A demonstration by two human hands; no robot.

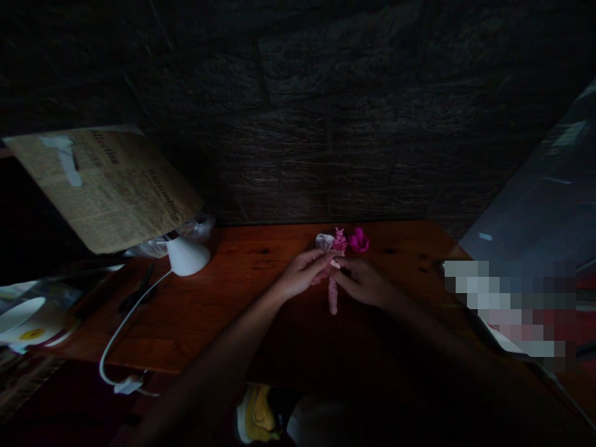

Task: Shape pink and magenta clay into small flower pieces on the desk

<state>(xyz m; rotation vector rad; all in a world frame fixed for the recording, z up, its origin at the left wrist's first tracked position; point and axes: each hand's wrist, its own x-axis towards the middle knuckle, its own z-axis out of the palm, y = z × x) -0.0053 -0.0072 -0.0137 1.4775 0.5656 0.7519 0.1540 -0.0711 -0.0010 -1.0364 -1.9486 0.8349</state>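
Note:
My left hand (307, 270) and my right hand (359, 279) meet above the wooden table (223, 310), their fingers closed around a small pale pink lump of a clay-like material (334, 264). A thicker pink roll (333, 299), bumpy on its surface, lies just below the fingers, its upper end hidden by them. Behind the hands stand a whitish crumpled piece (325, 240), a pink ruffled piece (339, 238) and a magenta petal-shaped piece (359, 239). Dim light blurs the exact grip of each finger.
A lamp with a newspaper-print shade (116, 180) and white base (187, 256) stands on the left, its white cord (114, 332) hanging over the edge. Dark scissors (142, 292) and a white cup (28, 320) are nearby. A brick-patterned wall (302, 155) rises behind; a pixelated area (512, 310) is at right.

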